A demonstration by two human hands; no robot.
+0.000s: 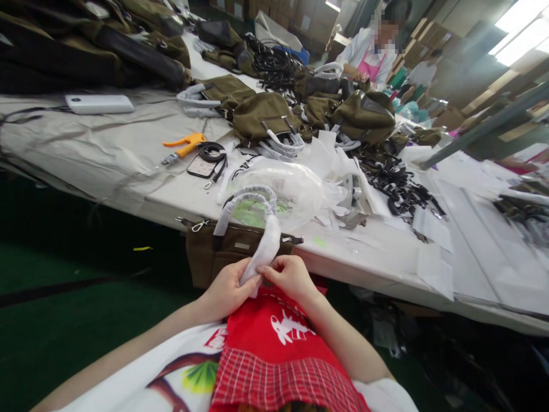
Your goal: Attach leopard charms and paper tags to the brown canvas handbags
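Green floor (pixel 64 320) lies at eight o'clock, past the table edge (pixel 146 207). At six o'clock, left hand (pixel 234 285) and right hand (pixel 292 277), nearly closed, pinch the white-wrapped handle (pixel 266 246) of a bag (pixel 199 257).

Brown bag (pixel 201 260), upright at the surface's (pixel 122 154) near edge. Metal clip (pixel 199 225) at left, small plate (pixel 242 245) on front. Handles raised, sheathed in white wrapping (pixel 266 243), baggy on the nearer one.

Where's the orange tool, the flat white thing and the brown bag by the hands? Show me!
Orange tool (pixel 195 141): head view, where its two orange arms meet.
Flat white thing (pixel 100 103): head view, middle of its top.
Brown bag (pixel 203 256): head view, left part of its front.
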